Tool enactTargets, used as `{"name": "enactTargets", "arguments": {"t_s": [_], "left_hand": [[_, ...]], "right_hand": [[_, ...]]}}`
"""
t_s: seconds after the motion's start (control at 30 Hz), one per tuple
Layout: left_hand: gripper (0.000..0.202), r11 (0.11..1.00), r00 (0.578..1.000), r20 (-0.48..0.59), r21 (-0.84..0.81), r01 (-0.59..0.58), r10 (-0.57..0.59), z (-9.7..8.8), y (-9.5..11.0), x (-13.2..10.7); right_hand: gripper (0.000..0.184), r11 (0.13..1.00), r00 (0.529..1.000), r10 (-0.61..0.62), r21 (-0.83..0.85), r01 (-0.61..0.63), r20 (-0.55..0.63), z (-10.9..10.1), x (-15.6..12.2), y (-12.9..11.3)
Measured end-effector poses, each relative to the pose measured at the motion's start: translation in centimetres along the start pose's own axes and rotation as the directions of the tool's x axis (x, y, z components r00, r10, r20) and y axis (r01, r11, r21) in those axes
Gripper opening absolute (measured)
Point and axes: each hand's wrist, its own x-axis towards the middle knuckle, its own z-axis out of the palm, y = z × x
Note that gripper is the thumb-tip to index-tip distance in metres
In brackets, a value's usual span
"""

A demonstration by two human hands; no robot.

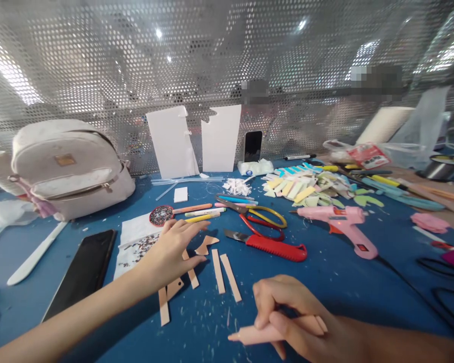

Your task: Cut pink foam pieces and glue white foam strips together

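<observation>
My left hand (177,247) reaches over the blue table with its fingers stretched apart and nothing in it. Under and beside it lie peach-coloured strips (164,307) and a notched scrap (207,245) of the same colour. Two more narrow strips (218,272) rest just to its right. In my right hand (287,312) is a peach-coloured marker (263,334), held sideways with its tip to the left. Red-handled scissors (263,222) and a red-handled knife (276,247) lie beyond the hands. Several pens (202,216) are near my left fingertips.
A pink glue gun (340,219) with a black cord lies right. A heap of paper cuttings (306,186) is behind it. At left are a white backpack (71,171) and a dark phone (85,267). White boards (221,141) lean against the perforated metal screen (212,55).
</observation>
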Motion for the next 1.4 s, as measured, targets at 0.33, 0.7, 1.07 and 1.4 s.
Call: {"name": "enactTargets", "arguments": {"t_s": [0.33, 0.7, 1.07, 1.4], "left_hand": [[0.074, 0.998, 0.999, -0.008, -0.043, -0.043, 0.043, 0.2, -0.1, 0.8], [0.085, 1.0, 0.995, -0.099, 0.014, -0.026, 0.027, -0.4, -0.7, -2.7], [0.103, 0.999, 1.0, 0.018, -0.036, -0.013, 0.014, 0.6, -1.6, -1.6], [0.104, 0.997, 0.997, 0.076, -0.072, 0.004, 0.001, 0.0, -1.3, -0.6]], "right_hand": [[0.039, 0.998, 1.0, 0.005, 0.067, -0.003, -0.021, 0.2, 0.4, -0.3], [0.052, 0.983, 0.984, 0.174, 0.064, -0.171, -0.048, -0.1, 0.6, -1.0], [0.046, 0.991, 0.992, 0.115, 0.076, -0.111, -0.055, -0.2, 0.7, -0.9], [0.047, 0.985, 0.984, 0.169, 0.048, -0.167, -0.052, -0.3, 0.6, -1.1]]}}
